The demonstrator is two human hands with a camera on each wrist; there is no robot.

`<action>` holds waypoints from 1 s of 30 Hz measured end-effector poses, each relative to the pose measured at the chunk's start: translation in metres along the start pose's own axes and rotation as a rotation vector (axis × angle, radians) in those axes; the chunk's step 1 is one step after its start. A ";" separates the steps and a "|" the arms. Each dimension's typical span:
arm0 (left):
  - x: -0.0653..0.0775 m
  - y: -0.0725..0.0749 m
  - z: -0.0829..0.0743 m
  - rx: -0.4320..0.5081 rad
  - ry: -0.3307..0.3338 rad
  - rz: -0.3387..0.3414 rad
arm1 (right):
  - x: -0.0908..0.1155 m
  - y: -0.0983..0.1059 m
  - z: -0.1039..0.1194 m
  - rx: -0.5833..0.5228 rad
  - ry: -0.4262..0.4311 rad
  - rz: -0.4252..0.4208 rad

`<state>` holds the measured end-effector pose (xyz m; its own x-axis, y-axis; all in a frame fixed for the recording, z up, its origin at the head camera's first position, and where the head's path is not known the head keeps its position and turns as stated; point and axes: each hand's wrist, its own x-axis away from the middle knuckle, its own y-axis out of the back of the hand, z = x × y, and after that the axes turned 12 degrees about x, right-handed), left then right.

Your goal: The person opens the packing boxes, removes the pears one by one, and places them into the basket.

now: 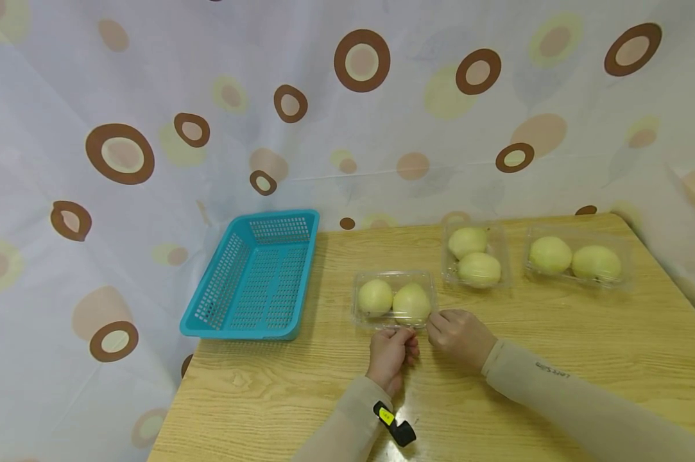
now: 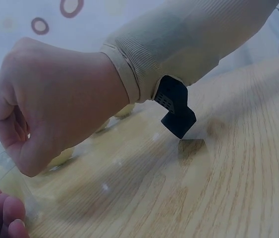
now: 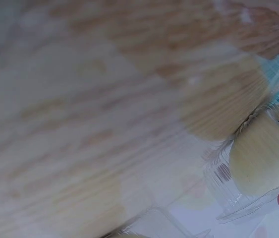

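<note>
Nearest me are my beige sleeves [image 1: 555, 391], with a black device with a yellow label [image 1: 403, 434] at my left wrist, on the side away from the box, I suppose to watch the work without getting in its way. Past the cuffs, my left hand [image 1: 389, 356] lies at the near rim with its fingers curled; whether they pinch any plastic, I can't tell. My right hand [image 1: 459, 337] is clamped, thumb and bent fingers together, on the near right corner, where a grip probably steadies best.

What I'm handling is the clear, rectangular plastic box [image 1: 396, 274], flat on the pale wood-grain table [image 1: 255, 398] straight in front of me. Its long side faces me, likely so both hands reach one edge without crossing. Inside, two pale yellow-green rounded fruits [image 1: 375, 298] sit side by side, their snug fit seeming to keep them from rolling.

Left of the box, and reaching farther back, is a bright blue rectangular plastic basket with mesh walls [image 1: 308, 276], apart from my forearms but within reach, I'd judge. Farther off to the right, well out of my elbows' way, two more clear boxes [image 1: 502, 242] hold two such fruits each, just before the white curtain with brown rings [image 1: 382, 128]
</note>
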<state>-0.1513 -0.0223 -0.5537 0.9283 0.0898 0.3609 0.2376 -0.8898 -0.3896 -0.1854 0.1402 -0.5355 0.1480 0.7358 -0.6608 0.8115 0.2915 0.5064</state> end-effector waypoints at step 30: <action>-0.001 0.002 0.002 0.017 -0.001 0.014 | -0.021 0.011 -0.029 -0.046 -0.029 -0.013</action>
<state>-0.1516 -0.0229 -0.5565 0.9318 0.0779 0.3544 0.2293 -0.8835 -0.4086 -0.1957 0.1460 -0.4997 0.1545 0.7141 -0.6828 0.7868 0.3291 0.5222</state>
